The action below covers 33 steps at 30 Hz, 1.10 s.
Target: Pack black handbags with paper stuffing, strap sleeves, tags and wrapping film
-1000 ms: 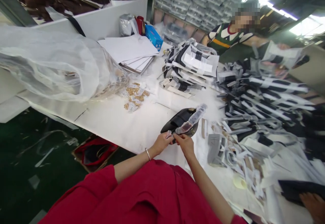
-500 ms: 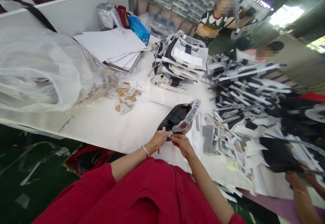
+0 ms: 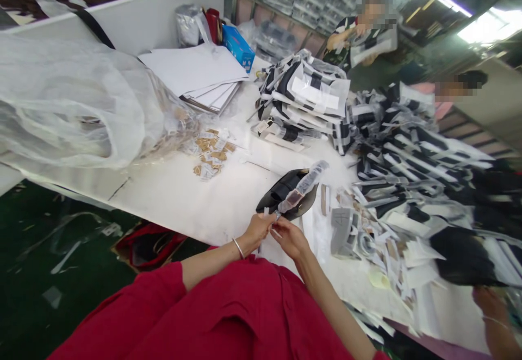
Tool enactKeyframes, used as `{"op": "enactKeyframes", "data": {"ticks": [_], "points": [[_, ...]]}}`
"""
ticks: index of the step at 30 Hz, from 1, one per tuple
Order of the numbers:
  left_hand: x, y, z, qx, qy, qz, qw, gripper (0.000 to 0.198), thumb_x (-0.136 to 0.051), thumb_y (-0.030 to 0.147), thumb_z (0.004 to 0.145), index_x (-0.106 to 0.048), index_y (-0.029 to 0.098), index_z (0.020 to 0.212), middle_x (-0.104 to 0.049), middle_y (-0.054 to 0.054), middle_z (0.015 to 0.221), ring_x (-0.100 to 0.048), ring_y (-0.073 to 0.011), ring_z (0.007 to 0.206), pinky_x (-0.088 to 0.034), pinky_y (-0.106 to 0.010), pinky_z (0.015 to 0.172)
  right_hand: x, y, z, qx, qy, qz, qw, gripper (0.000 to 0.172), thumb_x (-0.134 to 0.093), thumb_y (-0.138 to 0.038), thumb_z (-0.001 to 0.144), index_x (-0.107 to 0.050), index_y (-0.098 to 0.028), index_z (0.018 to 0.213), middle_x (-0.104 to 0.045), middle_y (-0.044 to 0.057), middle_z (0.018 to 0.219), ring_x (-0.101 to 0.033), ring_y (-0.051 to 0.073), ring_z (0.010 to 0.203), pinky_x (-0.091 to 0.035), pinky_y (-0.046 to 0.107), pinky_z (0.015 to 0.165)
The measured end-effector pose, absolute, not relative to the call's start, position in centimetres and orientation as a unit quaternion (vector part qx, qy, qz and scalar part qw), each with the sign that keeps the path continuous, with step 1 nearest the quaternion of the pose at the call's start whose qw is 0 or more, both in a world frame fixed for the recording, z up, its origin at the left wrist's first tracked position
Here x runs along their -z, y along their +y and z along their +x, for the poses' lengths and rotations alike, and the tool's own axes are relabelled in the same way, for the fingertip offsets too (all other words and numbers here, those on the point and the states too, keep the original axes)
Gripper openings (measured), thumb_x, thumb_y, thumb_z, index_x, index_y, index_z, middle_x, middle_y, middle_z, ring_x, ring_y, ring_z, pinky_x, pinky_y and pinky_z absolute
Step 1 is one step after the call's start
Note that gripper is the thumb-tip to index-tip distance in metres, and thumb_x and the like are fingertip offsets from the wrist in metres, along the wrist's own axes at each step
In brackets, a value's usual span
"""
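A black handbag [image 3: 278, 187] lies tilted on the white table in front of me. Its handle [image 3: 304, 185], wrapped in clear plastic, arches up over the bag's right side. My left hand [image 3: 260, 228] is closed around the near end of this wrapped handle, with a thin pale strip sticking up by the fingers. Right beside it, my right hand [image 3: 289, 239] pinches at the same end, its fingertips touching those of the left. The fingers partly hide the exact spot they grip.
Small brown tags [image 3: 212, 153] lie left of the bag. Beyond it stand stacked wrapped bags [image 3: 305, 93]. White sheets [image 3: 196, 69], a blue box [image 3: 238, 48] and a large plastic bag [image 3: 73, 110] sit leftward. Paper scraps [image 3: 391, 256] and a co-worker's hand [image 3: 489, 300] are at right.
My view has shifted slightly. My right hand has turned, its fingers drawn in closer to my left hand at the handle end. The co-worker across the table now lifts a pale wrapped item.
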<state>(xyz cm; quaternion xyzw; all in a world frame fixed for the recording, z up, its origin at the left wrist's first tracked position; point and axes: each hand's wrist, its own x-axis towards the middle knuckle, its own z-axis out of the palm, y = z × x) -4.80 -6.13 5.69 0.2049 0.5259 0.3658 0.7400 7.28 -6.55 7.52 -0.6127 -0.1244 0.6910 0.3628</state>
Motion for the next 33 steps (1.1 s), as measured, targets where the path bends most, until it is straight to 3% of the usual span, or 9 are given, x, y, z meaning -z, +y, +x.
{"op": "enactKeyframes", "data": {"ticks": [2, 5, 8, 11, 15, 19, 22, 29, 33], "points": [[-5.7, -6.1, -4.5, -0.374, 0.525, 0.190, 0.740, 0.042, -0.068, 0.052, 0.072, -0.048, 0.018, 0.059, -0.036, 0.009, 0.043, -0.026, -0.0041, 0.037, -0.016, -0.020, 0.038, -7.9, -6.8, 7.1, -0.744, -0.095, -0.541, 0.382, 0.022, -0.072, -0.026, 0.062, -0.068, -0.023, 0.084, -0.068, -0.002, 0.074, -0.062, 0.014, 0.072, -0.050, 0.031, 0.079], [-5.5, -6.2, -4.0, -0.372, 0.510, 0.172, 0.756, 0.040, -0.069, 0.052, 0.071, -0.052, 0.016, 0.065, -0.038, 0.008, 0.044, -0.028, -0.0041, 0.037, -0.016, -0.020, 0.038, -8.3, -6.7, 6.7, -0.768, -0.107, -0.501, 0.383, 0.021, -0.068, -0.038, 0.071, -0.068, -0.024, 0.088, -0.065, -0.002, 0.070, -0.060, 0.015, 0.065, -0.050, 0.032, 0.073], [-5.3, -6.4, -3.7, -0.361, 0.501, 0.171, 0.768, 0.037, -0.070, 0.049, 0.071, -0.052, 0.017, 0.069, -0.037, 0.010, 0.042, -0.023, -0.0034, 0.035, -0.013, -0.020, 0.037, -8.3, -5.9, 6.2, -0.764, -0.134, -0.509, 0.374, 0.025, -0.065, -0.049, 0.075, -0.065, -0.023, 0.077, -0.067, 0.002, 0.076, -0.062, 0.018, 0.070, -0.051, 0.032, 0.068], [-5.0, -6.6, -3.4, -0.359, 0.507, 0.195, 0.759, 0.033, -0.069, 0.045, 0.071, -0.052, 0.017, 0.066, -0.035, 0.010, 0.040, -0.023, -0.0040, 0.034, -0.013, -0.021, 0.037, -7.7, -4.9, 5.9, -0.753, -0.141, -0.528, 0.367, 0.040, -0.066, -0.058, 0.075, -0.054, -0.022, 0.061, -0.069, 0.006, 0.082, -0.066, 0.022, 0.085, -0.052, 0.033, 0.068], [-4.8, -6.7, -3.3, -0.364, 0.516, 0.262, 0.730, 0.034, -0.062, 0.041, 0.074, -0.046, 0.018, 0.055, -0.037, 0.008, 0.040, -0.026, -0.0051, 0.036, -0.017, -0.022, 0.038, -6.3, -4.0, 5.8, -0.726, -0.114, -0.573, 0.363, 0.044, -0.076, -0.048, 0.072, -0.045, -0.022, 0.053, -0.064, 0.003, 0.067, -0.066, 0.020, 0.078, -0.052, 0.028, 0.062], [-4.9, -6.7, -4.0, -0.378, 0.511, 0.292, 0.715, 0.034, -0.055, 0.042, 0.077, -0.044, 0.019, 0.056, -0.035, 0.008, 0.044, -0.026, -0.0054, 0.040, -0.017, -0.022, 0.041, -5.1, -4.6, 6.3, -0.705, -0.094, -0.594, 0.376, 0.018, -0.077, -0.029, 0.071, -0.062, -0.020, 0.067, -0.065, 0.002, 0.064, -0.062, 0.016, 0.063, -0.051, 0.027, 0.055], [-4.9, -6.8, -4.4, -0.378, 0.509, 0.328, 0.700, 0.037, -0.053, 0.046, 0.079, -0.043, 0.019, 0.056, -0.034, 0.008, 0.045, -0.026, -0.0060, 0.043, -0.018, -0.023, 0.043, -5.0, -5.7, 7.0, -0.678, -0.098, -0.603, 0.410, 0.015, -0.079, -0.024, 0.067, -0.068, -0.019, 0.076, -0.068, 0.003, 0.069, -0.062, 0.016, 0.061, -0.053, 0.029, 0.061], [-4.2, -6.5, -4.2, -0.397, 0.528, 0.393, 0.640, 0.033, -0.055, 0.046, 0.079, -0.050, 0.017, 0.063, -0.047, 0.004, 0.056, -0.041, -0.0103, 0.056, -0.030, -0.023, 0.053, -6.9, -6.5, 7.7, -0.707, -0.176, -0.547, 0.414, 0.028, -0.083, -0.031, 0.060, -0.071, -0.019, 0.081, -0.072, 0.004, 0.083, -0.063, 0.016, 0.071, -0.054, 0.032, 0.072], [-3.8, -6.6, -4.0, -0.386, 0.528, 0.432, 0.621, 0.033, -0.052, 0.046, 0.081, -0.050, 0.018, 0.064, -0.048, 0.004, 0.057, -0.043, -0.0112, 0.056, -0.033, -0.023, 0.055, -6.6, -6.0, 7.0, -0.642, -0.199, -0.621, 0.403, 0.039, -0.082, -0.051, 0.059, -0.067, -0.017, 0.071, -0.066, 0.003, 0.063, -0.057, 0.015, 0.056, -0.050, 0.030, 0.058]]}}
